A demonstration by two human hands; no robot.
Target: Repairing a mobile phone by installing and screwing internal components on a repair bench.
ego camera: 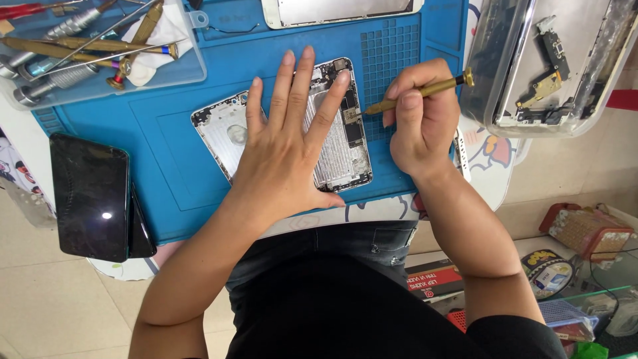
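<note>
Left hand (282,156) lay flat, fingers spread, pinning the opened phone (332,133); right hand (419,123) gripped the brass screwdriver (415,90), best kept steady at the board.

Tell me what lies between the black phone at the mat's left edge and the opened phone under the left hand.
In the head view, only bare blue mat lies between the black phone and the opened phone pressed by the left hand.

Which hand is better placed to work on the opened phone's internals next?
Probably the right hand: it grips the brass screwdriver with its tip at the opened phone. The left hand lies flat across the phone, steadying it.
</note>
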